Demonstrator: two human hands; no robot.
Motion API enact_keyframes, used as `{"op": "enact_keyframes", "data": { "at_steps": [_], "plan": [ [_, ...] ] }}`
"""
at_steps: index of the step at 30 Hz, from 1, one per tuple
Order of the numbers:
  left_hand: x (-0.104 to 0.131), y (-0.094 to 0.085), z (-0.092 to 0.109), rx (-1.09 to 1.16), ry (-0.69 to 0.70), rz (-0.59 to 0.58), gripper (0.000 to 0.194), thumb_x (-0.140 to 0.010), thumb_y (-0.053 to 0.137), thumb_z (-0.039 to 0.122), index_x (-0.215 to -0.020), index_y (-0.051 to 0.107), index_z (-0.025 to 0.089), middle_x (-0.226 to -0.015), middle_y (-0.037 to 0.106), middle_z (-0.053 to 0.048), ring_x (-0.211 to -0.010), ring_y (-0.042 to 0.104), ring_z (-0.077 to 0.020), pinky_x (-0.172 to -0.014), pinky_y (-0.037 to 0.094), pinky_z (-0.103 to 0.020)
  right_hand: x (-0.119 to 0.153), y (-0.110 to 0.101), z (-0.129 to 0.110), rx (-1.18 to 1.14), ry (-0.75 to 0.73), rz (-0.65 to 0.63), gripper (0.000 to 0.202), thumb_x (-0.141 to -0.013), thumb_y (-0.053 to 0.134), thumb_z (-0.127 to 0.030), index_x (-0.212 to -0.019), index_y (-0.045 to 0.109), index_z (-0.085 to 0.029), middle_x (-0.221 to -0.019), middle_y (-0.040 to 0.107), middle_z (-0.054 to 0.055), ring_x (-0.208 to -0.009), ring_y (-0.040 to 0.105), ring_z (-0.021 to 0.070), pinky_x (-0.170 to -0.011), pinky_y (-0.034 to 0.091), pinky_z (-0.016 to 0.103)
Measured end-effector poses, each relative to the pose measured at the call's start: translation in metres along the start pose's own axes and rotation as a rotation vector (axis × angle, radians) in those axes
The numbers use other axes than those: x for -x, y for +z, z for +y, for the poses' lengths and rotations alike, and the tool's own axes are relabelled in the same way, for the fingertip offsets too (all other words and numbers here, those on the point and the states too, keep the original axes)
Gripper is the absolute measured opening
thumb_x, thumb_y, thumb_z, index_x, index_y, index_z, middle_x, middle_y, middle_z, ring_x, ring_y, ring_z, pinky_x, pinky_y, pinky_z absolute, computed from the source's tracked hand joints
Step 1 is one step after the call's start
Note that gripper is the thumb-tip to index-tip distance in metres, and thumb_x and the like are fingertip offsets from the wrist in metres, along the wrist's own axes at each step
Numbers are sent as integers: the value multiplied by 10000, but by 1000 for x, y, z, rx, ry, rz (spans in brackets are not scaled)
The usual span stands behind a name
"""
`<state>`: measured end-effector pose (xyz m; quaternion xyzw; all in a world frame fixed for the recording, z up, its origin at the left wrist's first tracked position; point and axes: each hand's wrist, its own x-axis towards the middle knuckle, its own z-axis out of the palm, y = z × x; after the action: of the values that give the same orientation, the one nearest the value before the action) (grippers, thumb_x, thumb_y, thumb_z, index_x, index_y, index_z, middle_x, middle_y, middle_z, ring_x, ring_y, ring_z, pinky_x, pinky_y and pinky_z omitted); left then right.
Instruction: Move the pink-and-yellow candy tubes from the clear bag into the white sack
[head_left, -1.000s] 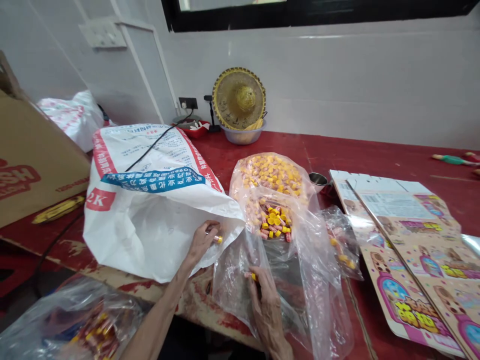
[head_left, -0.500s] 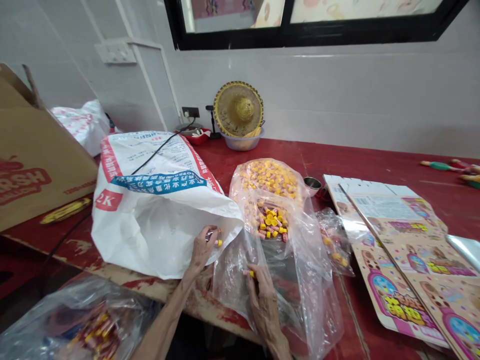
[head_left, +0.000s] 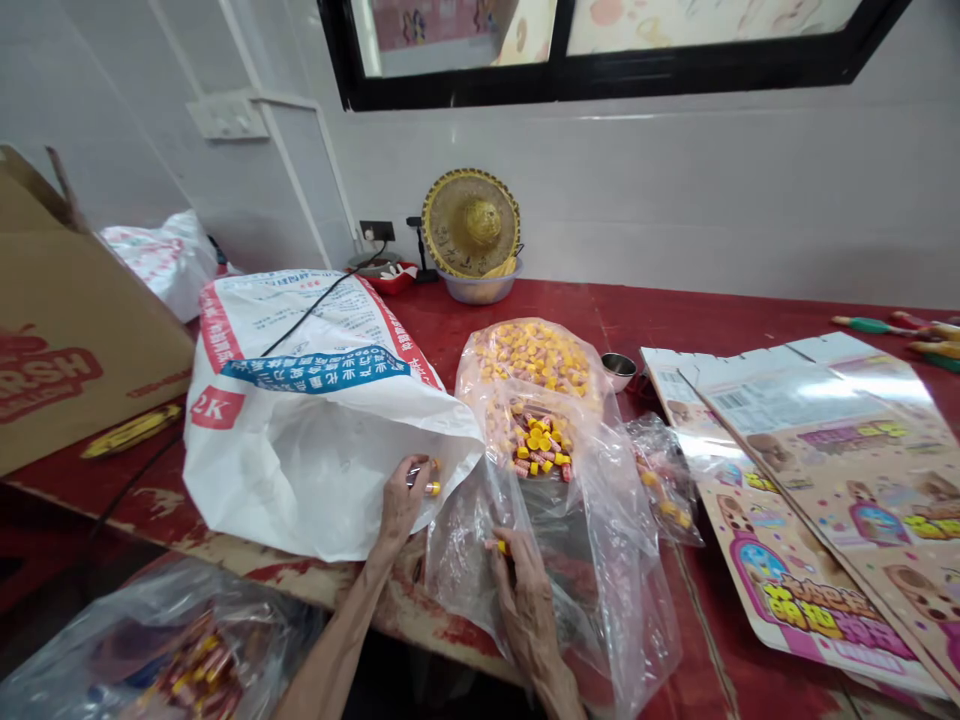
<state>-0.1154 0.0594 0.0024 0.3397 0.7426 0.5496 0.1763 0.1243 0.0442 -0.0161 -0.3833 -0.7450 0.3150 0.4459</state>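
Observation:
My left hand (head_left: pixel 399 508) is closed around a few small yellow-capped tubes (head_left: pixel 432 489) at the open mouth of a large white printed sack (head_left: pixel 300 440). My right hand (head_left: pixel 526 590) rests over a clear plastic bag (head_left: pixel 630 560), its fingers closed on one small yellow-capped pink tube (head_left: pixel 496 546). Just beyond the right hand, a pile of loose yellow-capped tubes (head_left: pixel 541 442) lies in the bag's mouth. Many more show through the bag's full far end (head_left: pixel 532 355). Part of what the left hand grips is hidden by its fingers.
Printed cardboard sheets (head_left: pixel 795 540) lie at the right, beside a small clear bag (head_left: pixel 660 480) and a metal cup (head_left: pixel 619 368). A cardboard box (head_left: pixel 75 340) stands at the left. Another plastic bag of tubes (head_left: pixel 202 665) sits below the table's front edge.
Both hands keep nearly the same place and grip. The view has shifted slightly, and the cardboard sheets at the right show at a different angle, with one more spread out.

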Motion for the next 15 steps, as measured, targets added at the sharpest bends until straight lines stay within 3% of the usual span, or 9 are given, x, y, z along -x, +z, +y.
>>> {"op": "enact_keyframes", "data": {
  "at_steps": [15],
  "plan": [
    [10, 3, -1, -36, 102, 105, 382, -855, 595, 557, -939, 732, 211, -964, 798, -106, -834, 758, -246, -695, 641, -335, -1, 2, -5, 18, -34, 3, 230, -1134, 463, -294, -1205, 679, -259, -1088, 742, 27, -1001, 708, 191, -885, 536, 290]
  ]
}}
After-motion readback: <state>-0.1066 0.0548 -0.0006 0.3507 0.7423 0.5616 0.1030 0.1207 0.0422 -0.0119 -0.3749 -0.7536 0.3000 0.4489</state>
